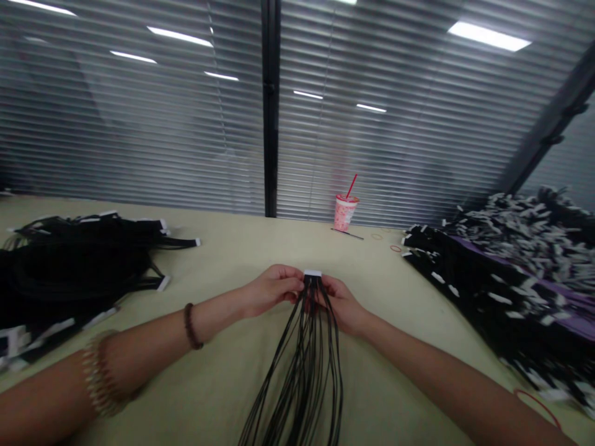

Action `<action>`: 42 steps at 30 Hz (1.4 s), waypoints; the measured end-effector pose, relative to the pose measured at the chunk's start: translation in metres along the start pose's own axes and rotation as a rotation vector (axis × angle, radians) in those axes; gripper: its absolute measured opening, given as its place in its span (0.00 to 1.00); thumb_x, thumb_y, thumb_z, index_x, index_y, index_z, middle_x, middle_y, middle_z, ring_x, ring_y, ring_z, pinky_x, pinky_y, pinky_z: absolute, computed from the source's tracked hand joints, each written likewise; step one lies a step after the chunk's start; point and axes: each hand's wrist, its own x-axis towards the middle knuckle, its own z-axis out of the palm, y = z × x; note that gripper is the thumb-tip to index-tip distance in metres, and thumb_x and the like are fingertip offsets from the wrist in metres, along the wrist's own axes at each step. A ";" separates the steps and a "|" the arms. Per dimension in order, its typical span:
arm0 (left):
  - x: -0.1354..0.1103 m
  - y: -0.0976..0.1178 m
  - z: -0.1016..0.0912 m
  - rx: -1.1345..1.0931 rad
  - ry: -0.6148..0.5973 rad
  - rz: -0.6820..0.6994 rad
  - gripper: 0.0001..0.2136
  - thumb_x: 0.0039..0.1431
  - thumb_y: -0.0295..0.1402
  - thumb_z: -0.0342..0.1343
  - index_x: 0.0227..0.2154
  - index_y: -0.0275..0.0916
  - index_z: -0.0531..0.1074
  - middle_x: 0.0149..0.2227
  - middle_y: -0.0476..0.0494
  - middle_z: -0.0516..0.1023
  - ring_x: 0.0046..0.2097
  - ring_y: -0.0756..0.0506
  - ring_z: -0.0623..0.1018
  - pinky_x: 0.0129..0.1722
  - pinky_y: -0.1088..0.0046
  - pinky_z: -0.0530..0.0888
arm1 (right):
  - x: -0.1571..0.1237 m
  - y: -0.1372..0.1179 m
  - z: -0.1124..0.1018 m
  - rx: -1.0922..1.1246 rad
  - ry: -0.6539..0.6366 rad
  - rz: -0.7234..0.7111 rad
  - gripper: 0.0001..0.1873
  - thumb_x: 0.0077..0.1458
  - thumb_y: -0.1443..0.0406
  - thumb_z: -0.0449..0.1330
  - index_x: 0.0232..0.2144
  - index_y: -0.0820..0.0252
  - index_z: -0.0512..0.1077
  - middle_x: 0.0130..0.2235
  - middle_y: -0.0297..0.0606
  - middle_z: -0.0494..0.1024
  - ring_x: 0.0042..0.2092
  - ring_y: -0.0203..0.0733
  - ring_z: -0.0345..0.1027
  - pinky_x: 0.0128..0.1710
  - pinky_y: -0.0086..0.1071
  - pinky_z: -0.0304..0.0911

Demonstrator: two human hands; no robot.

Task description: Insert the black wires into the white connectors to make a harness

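Both hands meet at the middle of a pale yellow table (242,254). My left hand (272,289) and my right hand (338,301) pinch the far end of a bundle of thin black wires (304,365), just below its white connector (313,273). The wires fan out toward me and run off the bottom edge of the view. Fingers of both hands are curled closed around the wires. A dark bead bracelet and a light bracelet sit on my left forearm.
A heap of black cables with white ends (69,266) lies at the left. A larger pile of the same (511,272) fills the right side. A pink cup with a red straw (345,212) stands by the blinds. Red rubber bands (395,248) lie near it.
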 end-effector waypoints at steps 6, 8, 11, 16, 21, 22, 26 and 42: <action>0.001 0.000 0.000 0.022 0.008 0.040 0.04 0.48 0.27 0.56 0.27 0.32 0.74 0.23 0.49 0.73 0.24 0.55 0.69 0.24 0.79 0.61 | 0.000 0.000 0.000 0.014 0.025 -0.022 0.22 0.37 0.56 0.66 0.30 0.65 0.66 0.24 0.31 0.68 0.24 0.28 0.60 0.25 0.23 0.59; 0.001 -0.001 -0.001 0.033 0.008 0.043 0.05 0.49 0.29 0.56 0.28 0.32 0.74 0.24 0.48 0.74 0.25 0.54 0.70 0.24 0.78 0.61 | 0.000 -0.001 0.000 0.013 0.026 -0.023 0.21 0.38 0.56 0.66 0.29 0.65 0.66 0.24 0.31 0.67 0.24 0.28 0.60 0.24 0.23 0.58; 0.001 0.000 -0.002 0.072 0.017 0.057 0.07 0.49 0.31 0.56 0.29 0.32 0.75 0.24 0.46 0.74 0.25 0.53 0.70 0.25 0.77 0.62 | 0.000 -0.002 0.000 0.010 0.026 -0.026 0.20 0.38 0.56 0.65 0.28 0.66 0.66 0.24 0.32 0.68 0.24 0.28 0.61 0.23 0.22 0.57; 0.002 0.004 -0.004 0.166 0.068 0.075 0.06 0.45 0.30 0.58 0.22 0.31 0.74 0.18 0.49 0.71 0.22 0.55 0.66 0.23 0.78 0.62 | 0.001 0.000 0.000 -0.020 -0.013 -0.032 0.21 0.39 0.55 0.65 0.28 0.67 0.67 0.26 0.34 0.70 0.25 0.29 0.62 0.24 0.22 0.59; 0.001 0.005 -0.007 0.220 0.107 0.073 0.04 0.41 0.28 0.59 0.19 0.31 0.74 0.16 0.50 0.70 0.20 0.56 0.65 0.21 0.80 0.60 | 0.002 0.003 -0.003 -0.042 -0.026 -0.026 0.19 0.40 0.56 0.64 0.29 0.66 0.66 0.25 0.33 0.69 0.23 0.29 0.62 0.23 0.23 0.60; 0.002 0.005 -0.008 0.221 0.106 0.073 0.04 0.41 0.28 0.59 0.19 0.31 0.74 0.15 0.51 0.70 0.19 0.56 0.65 0.20 0.80 0.60 | 0.002 0.004 -0.003 -0.044 -0.028 -0.026 0.19 0.41 0.57 0.64 0.29 0.66 0.66 0.25 0.32 0.68 0.23 0.29 0.62 0.23 0.23 0.60; 0.002 0.005 -0.009 0.208 0.071 0.064 0.04 0.40 0.28 0.60 0.19 0.32 0.73 0.15 0.51 0.70 0.19 0.56 0.66 0.20 0.80 0.60 | 0.001 0.003 -0.003 -0.051 -0.041 -0.023 0.19 0.40 0.57 0.64 0.30 0.66 0.67 0.25 0.32 0.69 0.24 0.28 0.62 0.24 0.23 0.61; 0.002 0.005 -0.014 0.156 -0.050 0.020 0.06 0.40 0.29 0.62 0.20 0.31 0.72 0.18 0.50 0.72 0.20 0.55 0.68 0.22 0.80 0.63 | 0.000 0.000 0.001 -0.049 -0.083 -0.011 0.18 0.40 0.58 0.64 0.29 0.67 0.68 0.25 0.32 0.70 0.24 0.28 0.63 0.24 0.21 0.61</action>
